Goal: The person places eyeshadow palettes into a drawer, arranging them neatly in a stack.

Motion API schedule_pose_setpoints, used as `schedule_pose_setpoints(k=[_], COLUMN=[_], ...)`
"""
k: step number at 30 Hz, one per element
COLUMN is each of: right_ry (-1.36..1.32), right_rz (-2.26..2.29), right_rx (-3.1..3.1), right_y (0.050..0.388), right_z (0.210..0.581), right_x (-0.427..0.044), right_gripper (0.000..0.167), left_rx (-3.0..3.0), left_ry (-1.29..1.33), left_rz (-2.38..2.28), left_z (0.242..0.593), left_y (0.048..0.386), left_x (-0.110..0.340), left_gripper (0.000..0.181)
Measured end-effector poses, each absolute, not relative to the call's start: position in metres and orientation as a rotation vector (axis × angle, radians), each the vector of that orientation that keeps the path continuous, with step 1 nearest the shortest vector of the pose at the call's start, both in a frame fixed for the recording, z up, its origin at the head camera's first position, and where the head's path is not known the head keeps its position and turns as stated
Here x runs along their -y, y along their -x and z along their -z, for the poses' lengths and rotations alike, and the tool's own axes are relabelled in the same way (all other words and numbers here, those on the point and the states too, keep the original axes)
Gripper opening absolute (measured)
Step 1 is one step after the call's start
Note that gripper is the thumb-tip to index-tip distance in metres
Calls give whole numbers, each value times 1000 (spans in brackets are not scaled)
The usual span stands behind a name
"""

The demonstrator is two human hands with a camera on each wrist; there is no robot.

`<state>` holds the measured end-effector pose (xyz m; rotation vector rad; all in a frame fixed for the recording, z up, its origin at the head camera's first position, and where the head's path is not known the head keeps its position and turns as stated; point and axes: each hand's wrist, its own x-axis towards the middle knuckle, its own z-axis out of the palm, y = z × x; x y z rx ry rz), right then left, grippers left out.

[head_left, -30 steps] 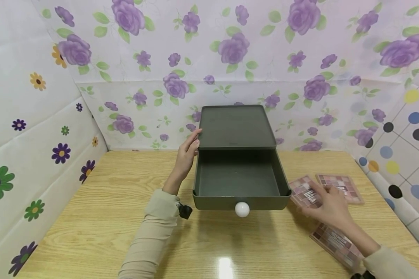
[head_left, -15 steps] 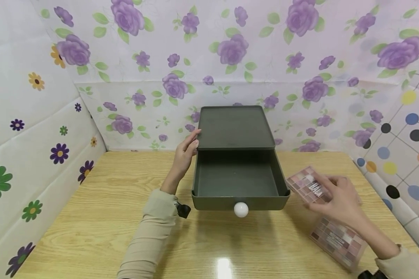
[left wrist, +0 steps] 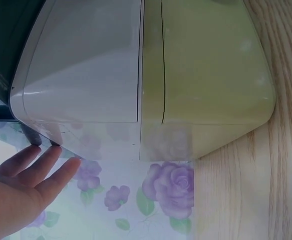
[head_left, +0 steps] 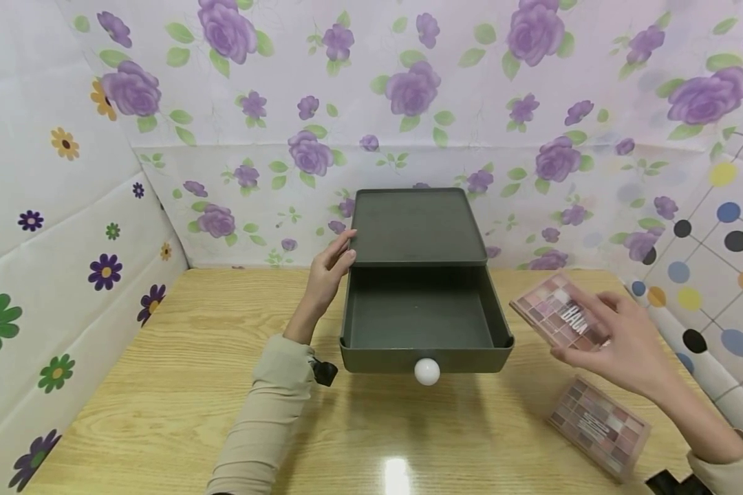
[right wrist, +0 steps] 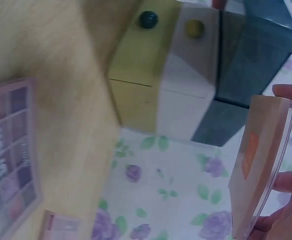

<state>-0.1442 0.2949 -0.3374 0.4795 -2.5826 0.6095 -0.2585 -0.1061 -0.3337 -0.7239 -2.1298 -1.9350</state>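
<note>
A dark green drawer (head_left: 417,316) with a white round knob (head_left: 427,371) stands pulled out of the top of a small drawer unit (head_left: 417,227). My left hand (head_left: 325,278) rests its fingers against the unit's upper left side; the left wrist view shows those fingers (left wrist: 48,172) extended. To the right of the drawer, my right hand (head_left: 634,344) pinches an eyeshadow palette (head_left: 557,313) by its edges, raised and tilted above the table. A second eyeshadow palette (head_left: 600,427) lies on the table nearer me.
Below the green tier, the unit has a white tier (right wrist: 191,75) and a yellow tier (right wrist: 138,75), each shut. Part of another palette (right wrist: 60,227) shows on the wooden table (head_left: 161,385). Flowered sheeting (head_left: 241,172) hangs behind the table.
My right hand has lifted the eyeshadow palette off the table and moved it slightly up and right. My left hand and the drawer unit stay in place.
</note>
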Motion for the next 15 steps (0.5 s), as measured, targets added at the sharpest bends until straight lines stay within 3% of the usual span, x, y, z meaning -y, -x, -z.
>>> schedule_pose_setpoints(k=[15], right_ry=[-596], right_rz=[-616], right_rx=[2563], right_y=[136], right_z=[306], right_x=[-277], right_gripper=[95], left_rx=[2118], left_ry=[717], left_rz=[1927], left_z=[337], left_y=[262], left_x=[106], left_gripper=[47])
